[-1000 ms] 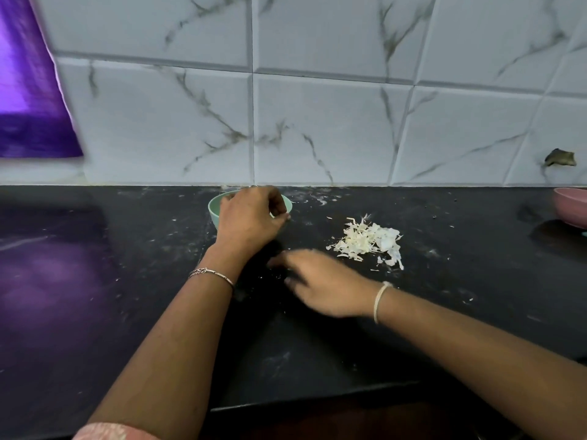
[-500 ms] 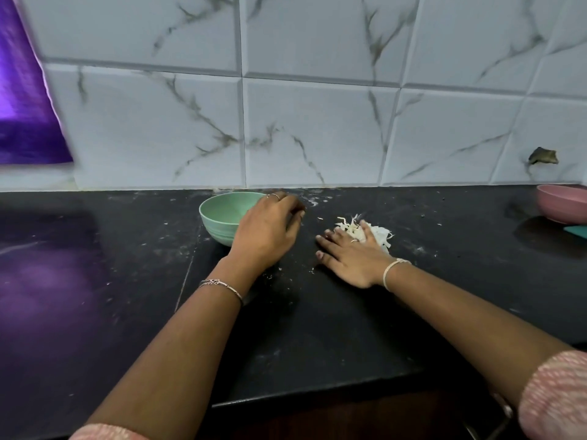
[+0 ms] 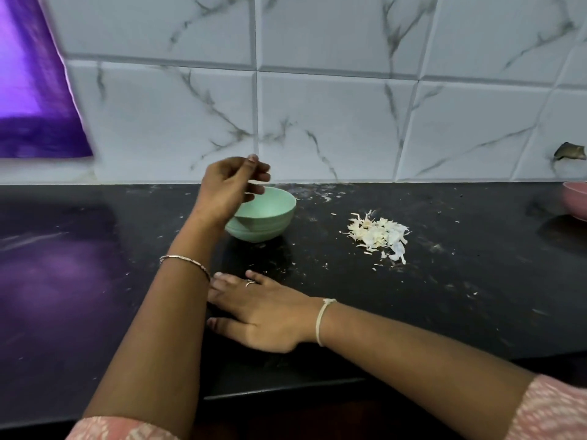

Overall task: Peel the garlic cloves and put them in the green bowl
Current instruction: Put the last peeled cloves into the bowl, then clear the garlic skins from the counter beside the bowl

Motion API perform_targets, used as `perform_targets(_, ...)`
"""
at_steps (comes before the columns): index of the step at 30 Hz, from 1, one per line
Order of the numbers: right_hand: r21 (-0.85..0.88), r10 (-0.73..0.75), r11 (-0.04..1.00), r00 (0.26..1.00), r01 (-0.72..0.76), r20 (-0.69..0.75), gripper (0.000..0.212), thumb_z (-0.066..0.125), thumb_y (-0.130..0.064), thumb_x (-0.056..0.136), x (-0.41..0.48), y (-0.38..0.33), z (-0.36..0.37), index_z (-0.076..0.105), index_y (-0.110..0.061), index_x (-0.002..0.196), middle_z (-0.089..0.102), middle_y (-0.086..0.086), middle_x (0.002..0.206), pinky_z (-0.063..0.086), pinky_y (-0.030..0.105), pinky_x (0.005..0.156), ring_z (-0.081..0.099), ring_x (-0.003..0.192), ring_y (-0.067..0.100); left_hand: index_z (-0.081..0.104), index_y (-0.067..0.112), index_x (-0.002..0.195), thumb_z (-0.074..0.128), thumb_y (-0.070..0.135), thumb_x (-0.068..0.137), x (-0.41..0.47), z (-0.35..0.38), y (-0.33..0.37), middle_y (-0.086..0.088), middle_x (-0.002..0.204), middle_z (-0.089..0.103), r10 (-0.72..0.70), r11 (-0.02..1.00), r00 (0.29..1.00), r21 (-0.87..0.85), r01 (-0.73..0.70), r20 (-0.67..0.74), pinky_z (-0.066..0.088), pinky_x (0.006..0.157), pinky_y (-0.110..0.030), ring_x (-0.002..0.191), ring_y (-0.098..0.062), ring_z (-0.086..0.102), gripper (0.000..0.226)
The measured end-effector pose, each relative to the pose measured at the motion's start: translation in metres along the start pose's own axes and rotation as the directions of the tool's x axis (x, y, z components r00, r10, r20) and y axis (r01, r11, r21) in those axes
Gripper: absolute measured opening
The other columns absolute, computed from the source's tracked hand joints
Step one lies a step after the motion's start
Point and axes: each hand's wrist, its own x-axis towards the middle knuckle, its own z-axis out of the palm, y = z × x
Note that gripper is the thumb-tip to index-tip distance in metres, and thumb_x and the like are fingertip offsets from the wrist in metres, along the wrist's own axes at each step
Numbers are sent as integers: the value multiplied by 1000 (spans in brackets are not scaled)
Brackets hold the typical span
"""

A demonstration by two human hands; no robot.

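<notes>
- Black stone countertop (image 3: pixel 444 312) fills the scene, dusted with pale flecks, and a marble-veined tiled wall (image 3: pixel 333 122) rises behind it.
- Far left, a purple cloth (image 3: pixel 35 106) hangs against the wall, well away from the action.
- Now the left hand (image 3: pixel 225 188): it is up off the counter, poised over the near-left rim of the green bowl (image 3: pixel 273 217). The fingers are loosely curled, with the tips drawn in toward the thumb. The tips are blurred, so I cannot tell whether they pinch a garlic clove.
- Here is the relation that counts: the bowl's open mouth lies directly below those fingertips and a touch to their right. Anything let go from there should, by my judgement, fall straight inside.
- The bowl stands upright. What shows of its inside is bare green, and the rest is hidden behind the hand.
- Nearer the counter's front edge, the right hand (image 3: pixel 263 315) lies palm down with its fingers (image 3: pixel 222 277) straight and flat, pointing left. Their tips slip behind the left forearm. It holds nothing that I can see, and it is clearly the farther hand from the bowl.
- Right of the bowl and well apart from both hands sits a pile of peels (image 3: pixel 378 233) — white, papery, heaped loosely.
- No unpeeled clove shows anywhere on the counter.
- At the far right edge, a pink bowl (image 3: pixel 576 201) is cut off by the frame.
</notes>
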Motion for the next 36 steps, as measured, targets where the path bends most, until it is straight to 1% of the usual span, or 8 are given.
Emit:
perform_targets(8, -55, 396, 917, 918, -394, 16, 74, 14, -60, 98, -24, 66, -13, 2, -16, 156, 0, -3, 164, -5, 44, 121, -2, 149, 9, 71, 15, 90, 50, 30, 100, 6, -8, -13, -2, 86, 72, -84, 995, 991, 41, 88, -106, 46, 66, -24, 66, -12, 61, 28)
perform_targets(14, -203, 695, 691, 715, -694, -74, 79, 8, -64, 96, -65, 133, -23, 6, -12, 155, 1, 2, 164, -10, 47, 119, -3, 150, 14, 72, 14, 93, 51, 32, 100, 2, 5, -12, -1, 88, 74, -50, 995, 997, 80, 55, -62, 49, 69, -26, 68, -9, 63, 28)
perform_targets(16, -174, 635, 739, 759, -651, -141, 71, 13, -56, 100, -65, 125, -24, 6, -12, 155, 0, 2, 164, -7, 46, 120, -3, 150, 14, 71, 15, 92, 51, 32, 100, 2, 8, -12, 1, 87, 74, -43, 994, 998, 97, 47, -45, 50, 71, -27, 67, -9, 63, 28)
perform_targets(19, -52, 314, 946, 945, -320, -92, 62, 24, -45, 104, -50, 74, -21, 5, -18, 156, 0, -3, 164, -7, 44, 120, -4, 149, 9, 71, 16, 90, 51, 32, 100, 2, 11, -13, 1, 86, 74, -38, 994, 999, 105, 41, -31, 49, 71, -27, 66, -9, 63, 27)
perform_targets(22, -51, 100, 994, 995, -99, 23, 61, 24, -46, 104, -37, 31, -7, 3, -21, 156, -1, -9, 163, -9, 37, 116, -5, 148, 4, 70, 18, 88, 51, 33, 100, 1, 12, -15, 1, 86, 74, -35, 992, 999, 121, 38, -24, 49, 72, -29, 67, -10, 63, 27)
perform_targets(26, -56, 277, 960, 960, -275, 36, 71, 15, -59, 98, -39, 54, -9, 1, -21, 156, -1, -8, 163, -4, 46, 121, -4, 148, 4, 70, 17, 87, 51, 32, 100, 0, 13, -15, 1, 85, 74, -32, 992, 999, 123, 34, -16, 49, 71, -28, 65, -9, 63, 27)
perform_targets(32, -183, 650, 735, 756, -652, -83, 83, 6, -66, 94, -56, 118, -19, 4, -11, 155, 0, 2, 163, -10, 50, 119, -3, 150, 14, 71, 14, 90, 51, 32, 100, 0, 18, -14, 2, 84, 74, -25, 991, 1000, 129, 24, 4, 51, 73, -30, 67, -11, 64, 29)
perform_targets(36, -102, 419, 900, 906, -423, -57, 68, 14, -55, 100, -38, 92, -11, 3, -17, 156, -2, -3, 163, -14, 50, 118, -3, 149, 9, 71, 12, 89, 51, 30, 100, 0, 24, -17, -1, 84, 73, -19, 988, 999, 153, 13, 40, 49, 69, -26, 65, -11, 64, 29)
